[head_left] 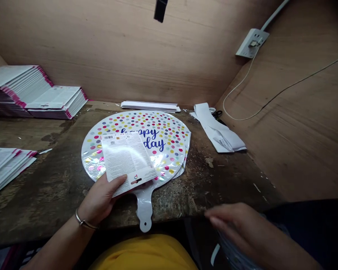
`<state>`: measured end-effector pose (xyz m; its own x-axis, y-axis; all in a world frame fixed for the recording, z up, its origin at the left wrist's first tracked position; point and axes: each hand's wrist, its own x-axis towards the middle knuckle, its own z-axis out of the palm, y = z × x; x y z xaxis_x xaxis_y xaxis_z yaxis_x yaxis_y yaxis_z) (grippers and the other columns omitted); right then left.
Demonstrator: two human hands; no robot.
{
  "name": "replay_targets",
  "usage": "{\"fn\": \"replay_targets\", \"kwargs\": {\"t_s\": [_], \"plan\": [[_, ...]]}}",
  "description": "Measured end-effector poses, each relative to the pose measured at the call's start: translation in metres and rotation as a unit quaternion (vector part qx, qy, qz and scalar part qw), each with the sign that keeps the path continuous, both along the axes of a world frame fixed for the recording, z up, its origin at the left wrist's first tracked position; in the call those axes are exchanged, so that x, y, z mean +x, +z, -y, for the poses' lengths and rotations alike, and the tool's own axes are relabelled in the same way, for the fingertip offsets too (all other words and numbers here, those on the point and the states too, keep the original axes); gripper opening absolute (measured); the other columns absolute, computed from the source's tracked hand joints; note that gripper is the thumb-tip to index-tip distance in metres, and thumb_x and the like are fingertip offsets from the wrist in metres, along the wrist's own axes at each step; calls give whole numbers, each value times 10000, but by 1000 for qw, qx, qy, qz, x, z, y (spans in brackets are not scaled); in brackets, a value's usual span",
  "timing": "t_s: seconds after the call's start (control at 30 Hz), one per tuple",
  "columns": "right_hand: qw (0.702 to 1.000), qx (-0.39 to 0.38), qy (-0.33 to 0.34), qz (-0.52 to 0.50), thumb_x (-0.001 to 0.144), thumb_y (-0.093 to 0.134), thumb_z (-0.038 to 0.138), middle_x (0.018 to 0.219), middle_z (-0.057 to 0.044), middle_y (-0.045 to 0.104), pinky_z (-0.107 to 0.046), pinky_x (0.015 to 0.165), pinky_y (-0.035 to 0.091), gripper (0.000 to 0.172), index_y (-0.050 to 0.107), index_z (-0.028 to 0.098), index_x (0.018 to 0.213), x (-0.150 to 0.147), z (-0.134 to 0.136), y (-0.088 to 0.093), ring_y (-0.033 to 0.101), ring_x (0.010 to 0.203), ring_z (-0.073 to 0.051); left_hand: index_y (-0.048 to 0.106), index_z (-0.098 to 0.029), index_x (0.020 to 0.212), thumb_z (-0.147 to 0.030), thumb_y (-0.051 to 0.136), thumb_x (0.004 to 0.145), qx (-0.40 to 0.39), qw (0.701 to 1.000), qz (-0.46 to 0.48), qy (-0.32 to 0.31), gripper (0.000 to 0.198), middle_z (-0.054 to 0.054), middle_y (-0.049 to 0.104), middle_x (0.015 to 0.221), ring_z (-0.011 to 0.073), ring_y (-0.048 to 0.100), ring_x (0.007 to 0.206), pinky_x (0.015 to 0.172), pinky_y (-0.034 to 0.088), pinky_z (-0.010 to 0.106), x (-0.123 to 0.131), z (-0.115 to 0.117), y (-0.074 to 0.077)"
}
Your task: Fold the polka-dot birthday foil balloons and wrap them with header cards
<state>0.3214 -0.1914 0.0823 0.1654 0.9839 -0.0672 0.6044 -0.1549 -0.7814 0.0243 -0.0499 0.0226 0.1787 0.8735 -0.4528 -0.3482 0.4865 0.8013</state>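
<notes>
My left hand (103, 195) grips a white printed card packet (128, 161) by its lower left corner, thumb on top. The packet shows a barcode, small text and a hang hole, and lies tilted over a foil balloon (169, 123). Flat on the table, the balloon is white with coloured dots and partly covered "happy ... day" lettering. Its pale tail (144, 210) hangs past the table's front edge. More balloon edges peek out under its right side. Slightly blurred, my right hand (242, 228) is off the front edge, fingers stretched leftward, with nothing visible in them.
Stacks of pink-edged packets (53, 98) stand at the back left, with more packets (5, 165) at the left edge. White strips (149, 106) lie along the back wall. A folded paper strip (214, 129) and black-handled scissors (218, 113) lie right. A cable hangs from a socket (252, 43).
</notes>
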Motion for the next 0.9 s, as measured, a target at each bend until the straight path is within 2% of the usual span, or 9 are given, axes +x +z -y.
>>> {"fn": "replay_targets", "kwargs": {"t_s": [0.1,0.2,0.3,0.37,0.47,0.53,0.63,0.73,0.9], "plan": [[984,-45,-42,-166,774,613,425,1058,-97,673,-354,675,513,390,644,217,1103,-19,-33,-13,640,794,-235,543,-147,1207,-253,731,656,37,997,29,-64,592,130,666,1069,288,661,867,711,550,356,12,7,3],[916,-84,-5,-393,754,629,473,1090,-121,653,-340,553,505,547,547,193,1218,-60,-71,-36,632,663,-199,534,-132,1217,-322,690,700,85,980,36,-177,573,160,652,1084,326,640,925,759,533,416,19,13,5],[844,-77,-12,-531,740,655,447,986,-119,687,-364,621,509,523,567,160,1168,-96,-100,-50,652,721,-229,358,-183,1366,-343,680,714,219,953,-146,-147,744,185,552,1237,345,580,1052,832,498,481,13,12,6],[828,-58,-43,-556,720,676,439,962,-113,695,-382,668,511,525,570,156,1149,-111,-114,-52,657,794,-259,307,-245,1395,-342,757,632,393,850,-336,-101,891,169,406,1386,376,440,1211,967,381,551,6,10,7],[847,-26,-23,-530,724,676,430,988,-100,689,-365,708,504,490,577,162,1123,-127,-132,-47,643,860,-260,350,-289,1375,-239,727,679,596,610,-498,-155,793,107,376,1422,360,355,1278,1056,239,565,-4,8,13],[864,-23,23,-503,760,637,444,966,-84,690,-330,685,494,413,599,170,1066,-136,-141,-44,642,814,-230,392,-281,1354,-171,576,813,636,532,-530,-179,582,74,508,1326,287,480,1193,1048,297,483,-13,1,18],[877,-55,96,-468,804,544,525,857,-77,685,-292,560,461,419,612,156,990,-145,-151,-49,631,623,-184,492,-284,1280,-192,465,884,632,525,-557,-123,407,34,614,1204,217,560,1094,1043,310,398,-41,-31,33],[887,-84,110,-441,761,547,599,782,-73,658,-268,500,430,503,609,132,936,-149,-156,-63,627,543,-172,544,-274,1236,-230,443,882,580,530,-618,3,371,31,584,1243,236,458,1206,1100,176,442,-92,-89,52],[899,-82,98,-419,675,587,666,698,-70,646,-233,480,395,569,626,127,854,-151,-160,-83,610,506,-148,524,-257,1262,-117,365,857,341,570,-741,95,457,46,399,1410,308,238,1324,1062,84,574,-181,-197,66]]}}
